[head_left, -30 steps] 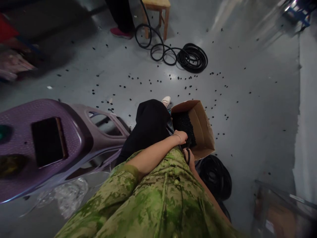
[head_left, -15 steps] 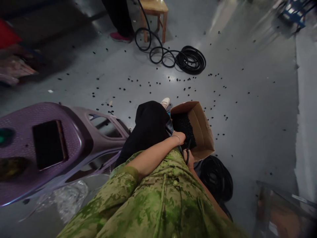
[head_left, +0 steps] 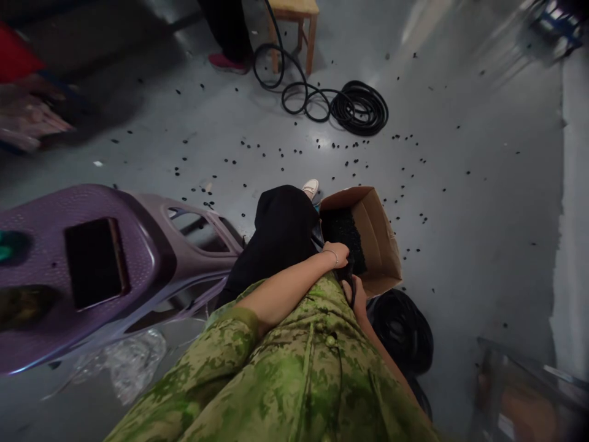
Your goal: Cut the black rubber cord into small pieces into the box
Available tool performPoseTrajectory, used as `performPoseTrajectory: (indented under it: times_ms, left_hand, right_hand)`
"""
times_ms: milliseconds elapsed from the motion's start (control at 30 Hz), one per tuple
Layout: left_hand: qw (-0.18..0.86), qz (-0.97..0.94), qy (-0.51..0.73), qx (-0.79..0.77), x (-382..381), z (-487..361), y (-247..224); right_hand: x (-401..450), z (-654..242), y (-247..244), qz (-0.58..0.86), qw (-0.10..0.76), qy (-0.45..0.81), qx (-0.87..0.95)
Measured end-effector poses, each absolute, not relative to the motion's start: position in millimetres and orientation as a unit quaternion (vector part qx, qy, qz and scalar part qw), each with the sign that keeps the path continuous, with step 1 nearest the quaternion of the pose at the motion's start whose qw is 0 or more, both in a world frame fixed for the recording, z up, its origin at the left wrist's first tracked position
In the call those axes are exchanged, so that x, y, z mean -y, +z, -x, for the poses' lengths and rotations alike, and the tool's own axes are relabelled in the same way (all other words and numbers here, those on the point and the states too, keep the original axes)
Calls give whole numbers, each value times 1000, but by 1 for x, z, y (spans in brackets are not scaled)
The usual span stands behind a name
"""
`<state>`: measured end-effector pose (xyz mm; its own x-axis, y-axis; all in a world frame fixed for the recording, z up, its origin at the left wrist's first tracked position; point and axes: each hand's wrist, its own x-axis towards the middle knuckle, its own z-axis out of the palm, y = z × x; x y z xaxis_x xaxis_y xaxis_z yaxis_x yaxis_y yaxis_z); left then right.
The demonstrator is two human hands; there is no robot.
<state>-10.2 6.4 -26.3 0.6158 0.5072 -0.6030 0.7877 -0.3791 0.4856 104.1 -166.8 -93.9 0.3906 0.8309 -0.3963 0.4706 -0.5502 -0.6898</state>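
My left hand, with a thin bracelet at its wrist, is closed in front of my body, over the near side of a cardboard box. Its fingers are curled; a dark strip shows beside them, but what they grip is too small to make out. Just below and to the right, my right hand is closed around the black loop handle of scissors. Their blades are hard to see against the dark contents. Inside the open box lies a heap of small black pieces.
A purple plastic stool bearing a phone stands at left. Coiled black hose lies ahead, near a wooden stool and another person's leg. More black coils sit beside the box. Small black rings dot the floor.
My right hand and the scissors have shifted slightly right. My left hand stays closed near the box's edge. The whole view has moved a little.
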Motion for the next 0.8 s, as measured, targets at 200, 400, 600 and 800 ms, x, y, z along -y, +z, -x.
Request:
performPoseTrajectory:
  times_ms: [200, 400, 600, 800]
  left_hand:
    - [386, -813, -177, -399, -6, 11, -25]
    - [387, -814, -170, -398, -4, 10, -27]
    - [374, -819, -175, -398, -3, 8, -36]
    - [365, -825, -154, -402, -2, 8, -48]
  right_hand:
    - [164, -100, -78, 838, 99, 334, 419]
    - [162, -99, -67, 858, -46, 289, 422]
    - [167, -111, -97, 826, 53, 325, 457]
    - [168, -117, -122, 791, 201, 389, 427]
